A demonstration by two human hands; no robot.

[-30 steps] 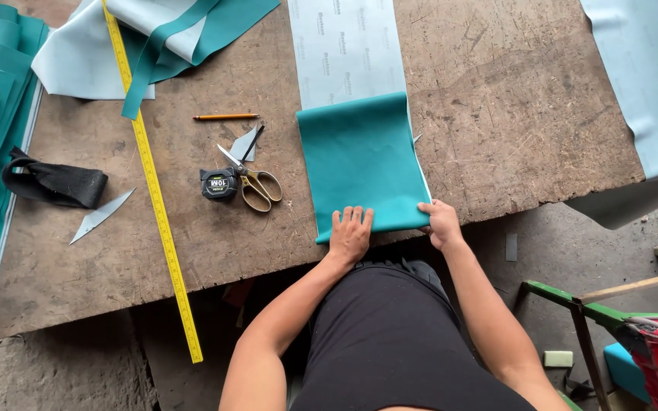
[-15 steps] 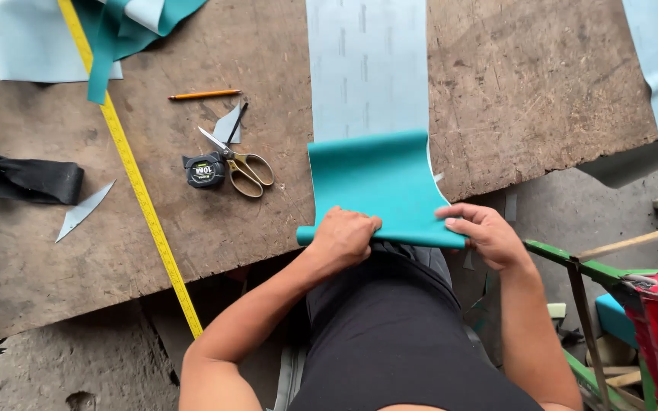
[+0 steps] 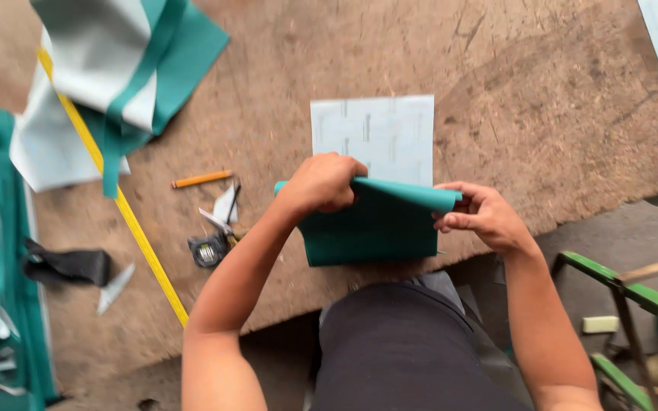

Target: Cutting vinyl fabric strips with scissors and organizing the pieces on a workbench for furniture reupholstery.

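Note:
A strip of teal vinyl sheet (image 3: 371, 228) with a pale grey backing (image 3: 375, 133) lies on the worn wooden table (image 3: 542, 114), folded over on itself near the front edge. My left hand (image 3: 321, 183) grips the left end of the fold. My right hand (image 3: 481, 217) pinches the fold's right end between thumb and fingers. Both hands hold the folded edge a little above the table, with the teal face showing toward me and the pale underside stretching away.
Scissors (image 3: 221, 217), a small tape measure (image 3: 207, 250) and an orange pencil (image 3: 201, 180) lie left of my hands. A yellow measuring tape (image 3: 131, 221) runs diagonally. Teal and grey offcuts (image 3: 116, 76) sit at the back left, a black strap (image 3: 66, 266) at left, a green frame (image 3: 618, 289) at right.
My hands have lifted the near end of the sheet and rolled it further away from me, so the fold now sits farther up the table. The view has closed in.

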